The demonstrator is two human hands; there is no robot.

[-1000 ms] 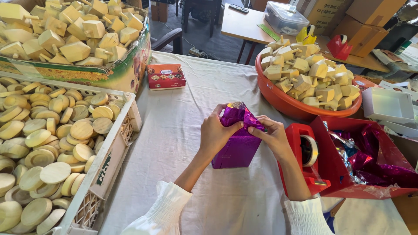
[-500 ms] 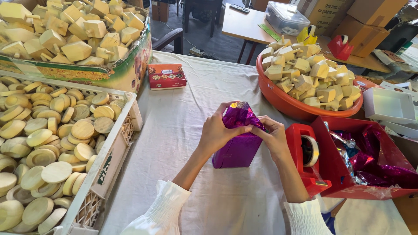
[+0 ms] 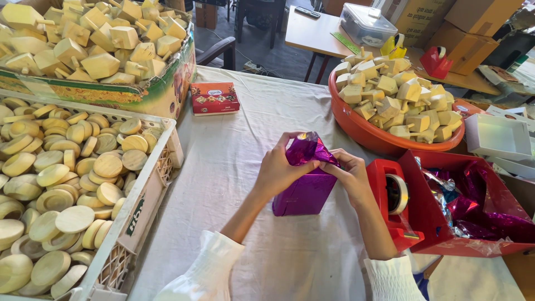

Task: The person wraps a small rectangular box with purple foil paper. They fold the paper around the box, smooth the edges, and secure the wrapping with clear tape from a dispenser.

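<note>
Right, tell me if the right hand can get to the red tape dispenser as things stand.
Probably yes. The right hand sits just beside the red tape dispenser, with nothing between them, but it is busy pinching the purple foil on the box and would have to let go first.

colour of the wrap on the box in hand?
Shiny purple foil wrap, pinched by both hands; head view shows it.

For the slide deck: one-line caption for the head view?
Both hands, left hand and right hand, fold shiny purple foil around a box beside a red tape dispenser.
</note>
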